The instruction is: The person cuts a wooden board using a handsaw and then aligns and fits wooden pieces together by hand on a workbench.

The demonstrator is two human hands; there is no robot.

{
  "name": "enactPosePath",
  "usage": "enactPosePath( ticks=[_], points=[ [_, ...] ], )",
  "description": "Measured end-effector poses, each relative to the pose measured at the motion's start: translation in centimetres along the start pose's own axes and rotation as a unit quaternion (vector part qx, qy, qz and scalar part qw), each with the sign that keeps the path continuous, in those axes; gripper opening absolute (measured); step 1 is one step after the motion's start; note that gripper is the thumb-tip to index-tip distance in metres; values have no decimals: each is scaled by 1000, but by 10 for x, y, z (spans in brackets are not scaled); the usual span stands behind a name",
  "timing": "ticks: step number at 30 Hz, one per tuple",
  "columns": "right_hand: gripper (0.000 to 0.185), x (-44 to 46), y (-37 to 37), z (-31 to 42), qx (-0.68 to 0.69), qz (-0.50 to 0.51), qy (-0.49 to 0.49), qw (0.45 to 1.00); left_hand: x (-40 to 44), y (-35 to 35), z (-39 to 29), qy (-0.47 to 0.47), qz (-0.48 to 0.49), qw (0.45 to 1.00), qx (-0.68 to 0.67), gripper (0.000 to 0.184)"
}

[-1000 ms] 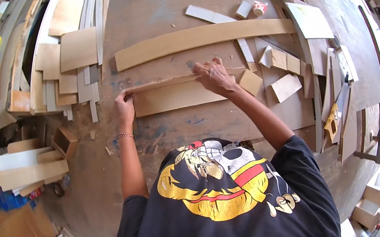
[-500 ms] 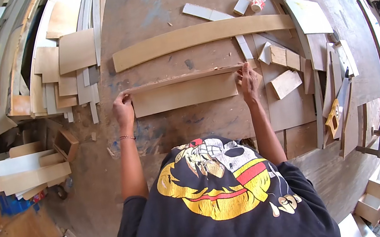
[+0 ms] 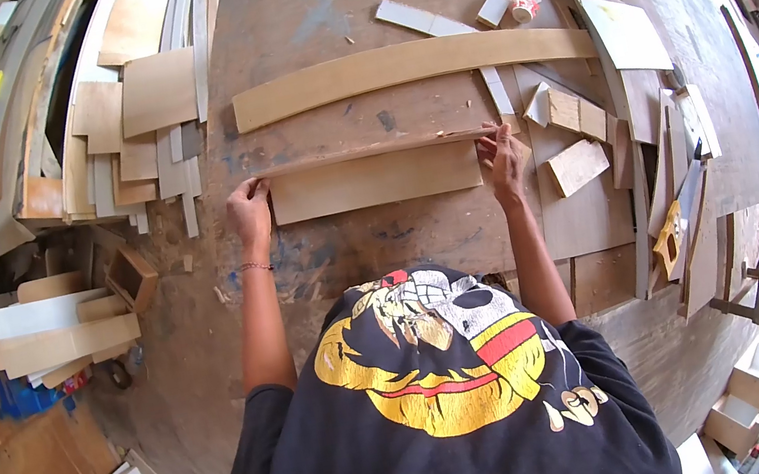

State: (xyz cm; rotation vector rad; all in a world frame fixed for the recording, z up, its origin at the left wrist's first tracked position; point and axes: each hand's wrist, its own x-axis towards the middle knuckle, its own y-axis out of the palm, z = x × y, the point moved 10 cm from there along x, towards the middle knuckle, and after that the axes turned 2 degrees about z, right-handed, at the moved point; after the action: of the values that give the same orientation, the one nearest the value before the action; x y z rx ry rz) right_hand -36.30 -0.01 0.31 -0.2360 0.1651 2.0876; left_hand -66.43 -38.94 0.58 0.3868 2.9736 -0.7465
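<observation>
My left hand [image 3: 249, 211] grips the left end of a thin wooden strip [image 3: 365, 152] that stands on edge along the back of a flat light-brown board [image 3: 376, 182]. At the strip's right end, my right hand [image 3: 506, 164] pinches it between thumb and fingers. The board lies between my two hands on the brown worktable [image 3: 362, 250]. Beyond the strip, a longer, slightly curved-looking plank [image 3: 410, 66] lies across the table. A small dark piece [image 3: 387, 121] rests between the strip and that plank.
Wood blocks [image 3: 578, 166] and a crumpled red-and-white cup [image 3: 524, 6] lie to the right. Farther right is a handsaw with a yellow handle [image 3: 670, 238]. Stacked boards [image 3: 159, 93] stand at the left, with more offcuts [image 3: 63, 343] below them.
My right hand has moved from above the strip to its right end and closed on it. The small dark piece now lies on the table. My left hand stays at the left end.
</observation>
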Motion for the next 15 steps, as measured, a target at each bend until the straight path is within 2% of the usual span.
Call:
enactPosePath(
  ticks=[2, 4, 6, 8, 15],
  points=[
    [58, 1, -10, -5, -48, -39, 23, 998, -3, 2, -7, 18, -9, 1000, 20, 20],
    [55, 5, -7, -6, 4, -9, -1, 1000, 4, -1, 8, 25, -26, 999, 32, 18],
    [55, 4, -8, -6, 5, -25, 2, 1000, 7, -2, 13, 37, -23, 999, 31, 15],
    [56, 0, -6, -2, -8, -10, 27, 1000, 8, 3, 26, -13, 1, 999, -33, 16],
    [59, -2, -4, 1, -7, 2, -1, 1000, -6, 9, 7, -59, 21, 983, -175, 21]
  ],
)
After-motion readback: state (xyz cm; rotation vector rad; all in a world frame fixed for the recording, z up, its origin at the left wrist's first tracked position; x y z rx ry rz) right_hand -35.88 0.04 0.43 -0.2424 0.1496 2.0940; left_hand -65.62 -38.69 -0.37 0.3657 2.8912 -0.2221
